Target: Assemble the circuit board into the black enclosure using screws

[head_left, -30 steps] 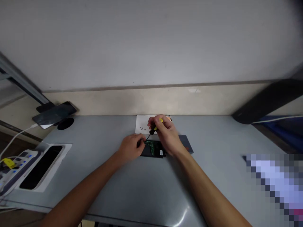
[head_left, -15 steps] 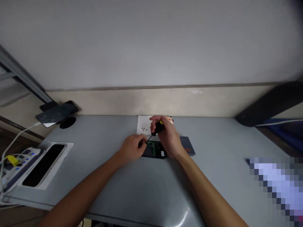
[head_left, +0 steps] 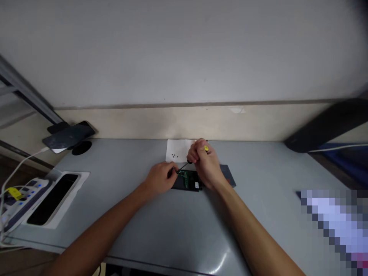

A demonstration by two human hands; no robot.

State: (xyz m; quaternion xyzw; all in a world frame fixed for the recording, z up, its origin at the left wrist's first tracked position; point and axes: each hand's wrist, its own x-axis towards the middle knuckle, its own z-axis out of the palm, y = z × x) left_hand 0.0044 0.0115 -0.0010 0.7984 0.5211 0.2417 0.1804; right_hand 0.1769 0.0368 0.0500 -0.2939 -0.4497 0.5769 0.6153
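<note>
A small black device [head_left: 186,183] with an exposed green circuit board [head_left: 188,177] lies on the grey table [head_left: 178,226]. My left hand [head_left: 159,179] rests at its left edge with fingers curled, pinching at the board's corner. My right hand [head_left: 205,165] is closed round a screwdriver with a yellow-capped handle [head_left: 206,148]; its thin black shaft slants down-left to the board's left corner. Behind them lies a white paper sheet [head_left: 176,150] with several tiny black screws [head_left: 174,156] on it.
A dark grey flat cover [head_left: 228,174] lies right of the device, partly behind my right hand. At left are a phone on a stand [head_left: 67,136], a black-topped tray [head_left: 51,199] and a power strip [head_left: 14,195] with cables. A dark bar [head_left: 324,124] crosses at right.
My right hand shifted right and turned on the screwdriver, so the yellow cap now shows on top. My left hand has stayed at the device's left edge.
</note>
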